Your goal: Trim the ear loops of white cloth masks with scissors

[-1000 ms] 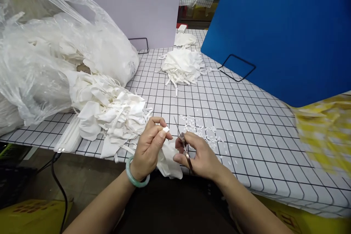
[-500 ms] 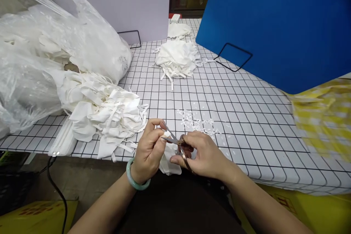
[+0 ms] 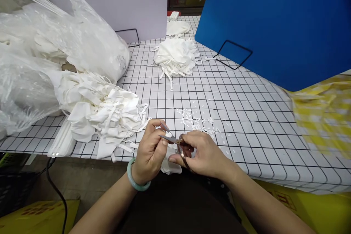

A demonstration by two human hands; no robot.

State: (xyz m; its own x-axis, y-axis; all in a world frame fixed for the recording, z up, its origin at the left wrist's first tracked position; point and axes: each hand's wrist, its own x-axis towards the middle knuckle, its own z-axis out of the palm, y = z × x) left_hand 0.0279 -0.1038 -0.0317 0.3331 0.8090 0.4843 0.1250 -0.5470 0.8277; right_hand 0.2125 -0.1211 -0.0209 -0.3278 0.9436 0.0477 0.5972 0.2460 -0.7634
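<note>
Now the left hand (image 3: 149, 150) pinches a white fabric piece (image 3: 170, 159), fingers clamped on its tip. Right hand (image 3: 201, 153) grips the scissors (image 3: 175, 141), blades parted around that tip.

Shiny metal scissors (image 3: 175, 142), seemingly matt cloth (image 3: 168, 162)

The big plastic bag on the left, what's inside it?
The clear plastic bag holds crumpled white fabric pieces, and more of them spill out of its mouth onto the gridded table. What lies deeper inside is hidden by the wrinkled plastic.
</note>
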